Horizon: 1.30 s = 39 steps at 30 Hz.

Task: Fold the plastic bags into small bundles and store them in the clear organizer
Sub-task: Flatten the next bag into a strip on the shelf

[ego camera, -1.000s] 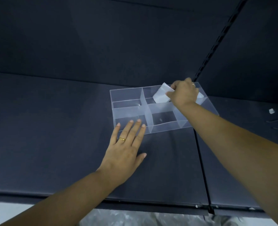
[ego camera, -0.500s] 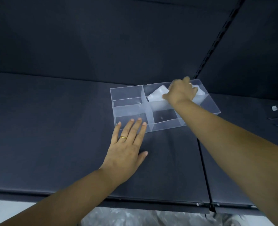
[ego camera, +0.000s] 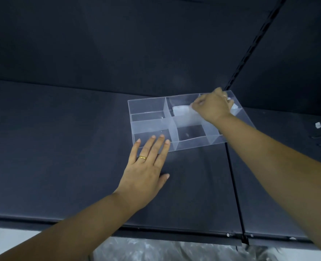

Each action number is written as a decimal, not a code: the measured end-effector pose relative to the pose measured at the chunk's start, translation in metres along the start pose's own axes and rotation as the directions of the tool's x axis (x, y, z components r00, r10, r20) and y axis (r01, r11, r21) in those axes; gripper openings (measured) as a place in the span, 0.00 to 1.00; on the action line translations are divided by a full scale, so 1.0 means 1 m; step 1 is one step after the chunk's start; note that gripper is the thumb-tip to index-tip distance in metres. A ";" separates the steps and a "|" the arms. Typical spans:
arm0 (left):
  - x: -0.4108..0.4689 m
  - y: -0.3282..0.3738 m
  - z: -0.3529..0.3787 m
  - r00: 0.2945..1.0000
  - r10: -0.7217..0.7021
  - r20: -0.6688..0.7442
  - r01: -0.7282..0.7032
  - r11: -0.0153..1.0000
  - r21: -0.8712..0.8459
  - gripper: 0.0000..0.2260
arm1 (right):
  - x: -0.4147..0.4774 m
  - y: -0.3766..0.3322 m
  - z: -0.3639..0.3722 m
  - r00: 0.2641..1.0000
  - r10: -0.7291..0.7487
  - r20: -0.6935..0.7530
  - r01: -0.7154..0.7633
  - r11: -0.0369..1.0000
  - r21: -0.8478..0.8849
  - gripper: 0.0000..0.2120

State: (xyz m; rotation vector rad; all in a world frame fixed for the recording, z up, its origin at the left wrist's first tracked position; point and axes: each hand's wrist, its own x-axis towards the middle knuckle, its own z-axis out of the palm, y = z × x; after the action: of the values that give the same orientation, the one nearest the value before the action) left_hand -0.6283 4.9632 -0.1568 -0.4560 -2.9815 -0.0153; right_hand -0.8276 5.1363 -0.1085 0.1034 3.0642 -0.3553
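White bag bundle (ego camera: 181, 110), tilted above the rim a second ago, has been lowered into the clear organizer's (ego camera: 148, 126) back middle compartment, so its storing is judged nearly done. Whether the right hand (ego camera: 212, 108) still pinches it cannot be told. The near wall is touched by the flat, straight-fingered left hand (ego camera: 146, 166).
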 end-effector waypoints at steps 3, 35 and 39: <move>0.004 -0.005 0.000 0.999 0.001 0.040 -0.004 0.998 0.063 0.37 | -0.040 0.011 -0.018 0.956 -0.199 -0.215 0.239 0.954 0.181 0.08; -0.046 0.021 -0.049 0.898 0.157 0.410 0.419 -0.028 -0.908 0.39 | -0.225 0.068 -0.022 0.868 -0.272 0.416 -0.239 0.506 0.829 0.23; -0.035 0.026 -0.056 0.917 -0.014 0.397 0.398 0.014 -0.917 0.18 | -0.207 0.063 -0.016 0.810 -0.171 0.561 -0.465 0.397 0.792 0.23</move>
State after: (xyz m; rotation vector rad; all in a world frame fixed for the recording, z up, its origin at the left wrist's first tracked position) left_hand -0.5808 4.9761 -0.1057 -0.0127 -2.5874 -2.4174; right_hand -0.6178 5.1893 -0.0941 0.2660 1.8604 -1.6791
